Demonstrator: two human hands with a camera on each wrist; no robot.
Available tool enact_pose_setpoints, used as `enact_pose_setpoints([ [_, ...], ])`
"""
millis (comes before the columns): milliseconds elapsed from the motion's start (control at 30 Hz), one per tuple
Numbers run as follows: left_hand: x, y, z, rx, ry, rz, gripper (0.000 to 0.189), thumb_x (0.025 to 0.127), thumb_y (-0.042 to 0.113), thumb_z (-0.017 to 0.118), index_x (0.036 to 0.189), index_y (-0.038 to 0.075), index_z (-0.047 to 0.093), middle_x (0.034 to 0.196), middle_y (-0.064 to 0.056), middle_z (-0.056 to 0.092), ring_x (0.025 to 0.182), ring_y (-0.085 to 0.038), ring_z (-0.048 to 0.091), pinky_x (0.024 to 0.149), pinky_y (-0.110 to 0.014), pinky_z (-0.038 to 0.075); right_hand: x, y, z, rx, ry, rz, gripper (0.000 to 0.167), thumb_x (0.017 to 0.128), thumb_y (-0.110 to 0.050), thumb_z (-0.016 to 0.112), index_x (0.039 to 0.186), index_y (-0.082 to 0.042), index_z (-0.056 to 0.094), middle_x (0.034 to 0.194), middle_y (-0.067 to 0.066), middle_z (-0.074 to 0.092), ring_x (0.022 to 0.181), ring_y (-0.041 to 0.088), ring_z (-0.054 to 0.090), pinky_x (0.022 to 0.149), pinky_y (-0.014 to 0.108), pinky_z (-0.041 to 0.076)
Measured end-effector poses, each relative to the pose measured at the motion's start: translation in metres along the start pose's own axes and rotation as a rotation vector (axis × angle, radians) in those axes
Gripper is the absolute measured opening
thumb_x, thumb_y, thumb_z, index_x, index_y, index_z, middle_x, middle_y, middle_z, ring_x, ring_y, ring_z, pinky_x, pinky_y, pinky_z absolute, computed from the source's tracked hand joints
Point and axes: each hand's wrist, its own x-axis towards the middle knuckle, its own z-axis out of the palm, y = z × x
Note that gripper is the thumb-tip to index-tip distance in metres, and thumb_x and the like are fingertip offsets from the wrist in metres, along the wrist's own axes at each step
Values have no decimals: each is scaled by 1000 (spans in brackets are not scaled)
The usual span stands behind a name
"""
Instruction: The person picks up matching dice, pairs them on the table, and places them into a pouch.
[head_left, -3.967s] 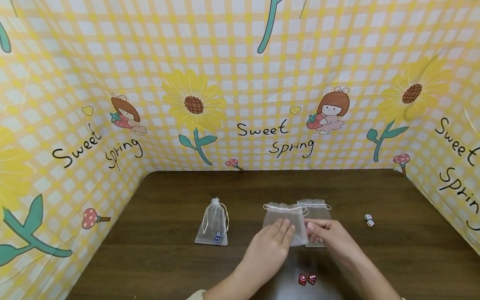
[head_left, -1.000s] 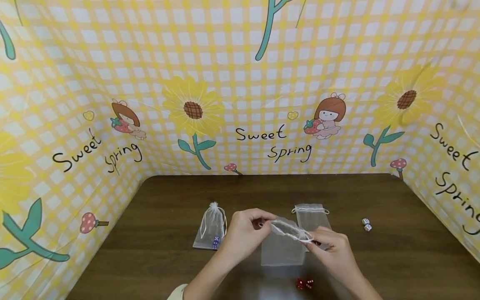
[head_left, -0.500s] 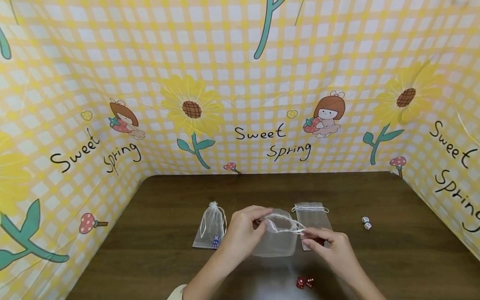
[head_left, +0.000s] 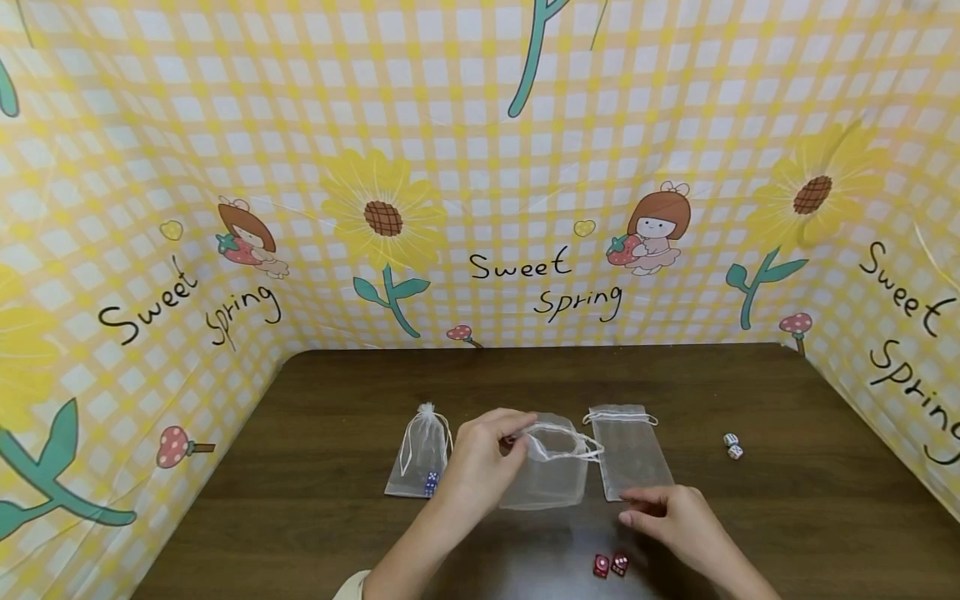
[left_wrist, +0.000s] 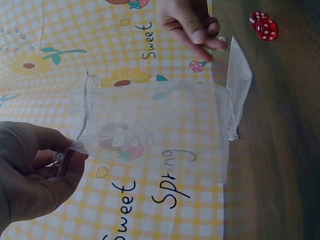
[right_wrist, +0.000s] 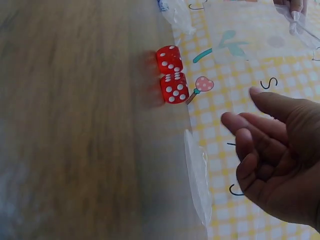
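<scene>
My left hand [head_left: 483, 458] pinches the rim of a sheer white drawstring bag [head_left: 546, 485], whose mouth gapes in the head view. In the left wrist view the bag [left_wrist: 160, 130] hangs from thumb and fingers, its cords at the top. My right hand [head_left: 675, 521] holds nothing, its fingers loosely bent, near the bottom of a second flat organza bag [head_left: 632, 458] on the table. Two red dice [head_left: 611, 565] lie just in front of that hand, toward the near edge. The right wrist view shows the red dice [right_wrist: 173, 75] touching each other.
On the left, a third drawstring bag [head_left: 422, 454], drawn closed, holds blue dice [head_left: 432, 482]. Two white dice [head_left: 732, 447] lie at the right of the brown table [head_left: 330, 400]. A yellow checked cloth [head_left: 510, 192] with printed figures stands behind and at both sides.
The bag was lifted off the table and its mouth spread by both hands. Within the last half second my right hand let go of the rim and moved down toward the red dice.
</scene>
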Motion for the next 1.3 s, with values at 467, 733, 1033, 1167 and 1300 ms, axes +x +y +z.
enact_pose_setpoints([
  [467,-1,-1,-1,6,1,-5,22,79,-9,64,100,-6,68,97,-10,67,75,-10,60,62,-17,50,-11,5,6,27,-330,26,23,73,-19,76,86,-1,71,64,-14,61,58,-5,49,50,21,42],
  [733,-1,-1,0,11,-1,-4,23,78,-9,64,100,-5,69,97,-10,67,76,-13,61,64,-17,50,-13,1,13,-16,-361,17,9,72,-16,76,78,-10,72,64,-17,59,57,-5,44,50,21,38],
  [1033,-2,-1,1,13,-14,-19,22,79,-8,64,100,-5,69,97,-10,67,79,-15,63,65,-17,50,-12,-1,12,-53,-320,8,6,71,-9,73,77,-9,72,60,-18,56,55,-4,44,48,21,38],
  [1167,-2,-2,1,12,-26,-26,22,79,-7,64,101,-5,69,98,-10,67,79,-14,62,65,-17,50,-9,-4,6,-117,-238,-7,6,72,-13,74,77,-11,72,59,-19,54,55,-4,45,48,21,39],
  [1300,-3,-3,2,22,-34,-26,22,79,-7,64,101,-4,69,98,-10,67,77,-11,61,64,-17,50,-3,-9,-3,-178,-135,-4,10,71,-14,76,80,-11,73,61,-17,58,57,-4,50,50,22,41],
])
